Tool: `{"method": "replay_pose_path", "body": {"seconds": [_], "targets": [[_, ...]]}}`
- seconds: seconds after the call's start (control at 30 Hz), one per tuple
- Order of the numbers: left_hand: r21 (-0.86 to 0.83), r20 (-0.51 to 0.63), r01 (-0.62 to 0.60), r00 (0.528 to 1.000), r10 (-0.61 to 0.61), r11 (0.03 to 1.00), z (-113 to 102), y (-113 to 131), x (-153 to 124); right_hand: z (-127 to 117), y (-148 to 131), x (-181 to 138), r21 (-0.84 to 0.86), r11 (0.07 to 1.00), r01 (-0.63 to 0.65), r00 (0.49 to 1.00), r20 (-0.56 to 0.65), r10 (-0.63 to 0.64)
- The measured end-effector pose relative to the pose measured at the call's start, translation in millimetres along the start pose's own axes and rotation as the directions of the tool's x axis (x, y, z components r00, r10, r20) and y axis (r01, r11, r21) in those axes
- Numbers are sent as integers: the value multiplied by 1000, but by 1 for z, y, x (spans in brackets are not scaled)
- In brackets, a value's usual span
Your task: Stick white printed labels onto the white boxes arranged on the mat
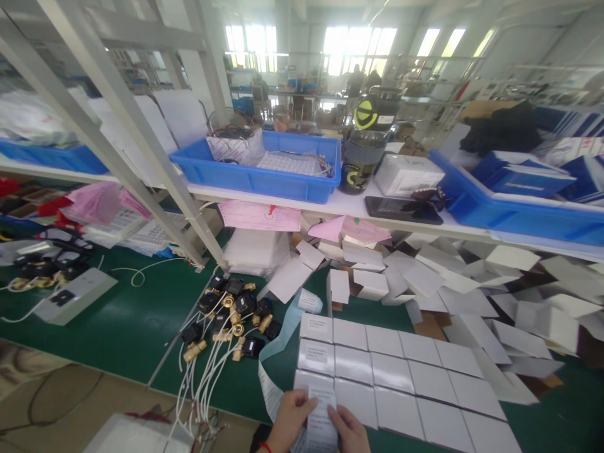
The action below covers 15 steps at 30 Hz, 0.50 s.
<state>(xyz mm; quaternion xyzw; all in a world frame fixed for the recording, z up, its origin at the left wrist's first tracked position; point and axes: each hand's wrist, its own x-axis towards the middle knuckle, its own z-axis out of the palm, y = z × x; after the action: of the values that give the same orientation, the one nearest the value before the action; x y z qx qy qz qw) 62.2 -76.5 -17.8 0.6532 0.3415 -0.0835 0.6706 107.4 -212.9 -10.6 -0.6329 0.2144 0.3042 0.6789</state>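
A strip of printed labels (321, 418) is stretched between my hands over the front-left white box. My left hand (289, 420) is closed on its left edge, thumb on top. My right hand (350, 431) pinches the right edge with thumb and fingers. The strip's pale blue backing (287, 330) trails back to a small label roll (309, 301) on the green table. Beneath and beside the hands, closed white boxes (392, 371) lie in tight rows. The two at the far left carry labels (316, 353); the rest of the visible tops look plain.
Brass valves with black actuators (236, 305) and white cables (207, 377) lie to the left. Open white cartons (472, 296) pile up at right. A shelf (325, 207) above bears blue bins (264, 182), a dark bottle (361, 157) and a phone (403, 210).
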Motion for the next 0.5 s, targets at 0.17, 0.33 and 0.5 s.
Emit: {"method": "replay_pose_path", "body": {"seconds": [0.17, 0.33, 0.5], "targets": [[-13, 8, 11, 1000, -11, 1000, 0, -1, 0, 1, -3, -4, -24, 1000, 7, 1000, -6, -7], [-7, 12, 18, 1000, -18, 1000, 0, -4, 0, 0, -5, -6, -55, 998, 15, 1000, -11, -15], [-8, 7, 1, 1000, -1, 1000, 1, -8, -1, -1, -4, -6, -79, 996, 32, 999, -19, -33]]}}
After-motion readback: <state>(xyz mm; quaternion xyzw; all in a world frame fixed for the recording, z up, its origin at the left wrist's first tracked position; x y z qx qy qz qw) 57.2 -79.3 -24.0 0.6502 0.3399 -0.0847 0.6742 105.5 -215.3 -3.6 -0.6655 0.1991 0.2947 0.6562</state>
